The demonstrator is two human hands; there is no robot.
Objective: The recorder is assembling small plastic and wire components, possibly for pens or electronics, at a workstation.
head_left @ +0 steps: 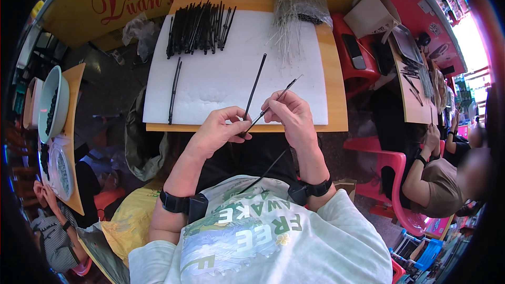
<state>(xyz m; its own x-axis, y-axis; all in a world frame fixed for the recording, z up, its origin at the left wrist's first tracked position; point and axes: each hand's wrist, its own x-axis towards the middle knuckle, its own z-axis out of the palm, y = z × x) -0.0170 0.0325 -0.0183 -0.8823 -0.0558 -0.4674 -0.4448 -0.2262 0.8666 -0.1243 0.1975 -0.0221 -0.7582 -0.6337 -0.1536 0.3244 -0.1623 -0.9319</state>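
Two black rods (256, 82), slanted, pointing away rightward

A yellow panel (79, 16) rises behind dark floor (97, 76); rightward, a pink chair (401, 173) and bright light (476, 26)

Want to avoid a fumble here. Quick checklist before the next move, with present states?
1. Left hand pinching the long black strip: ok, strip stands out past the fingers.
2. Right hand pinching the thin dark piece: ok, its tip points up and right.
3. Both held pieces joined: cannot tell, fingers hide where they meet.
4. Pile of black strips clear of both hands: ok, at the far left of the white board.
5. Lone strip apart from the pile: ok.
6. Thin wires tidy: not ok, fanned loosely.
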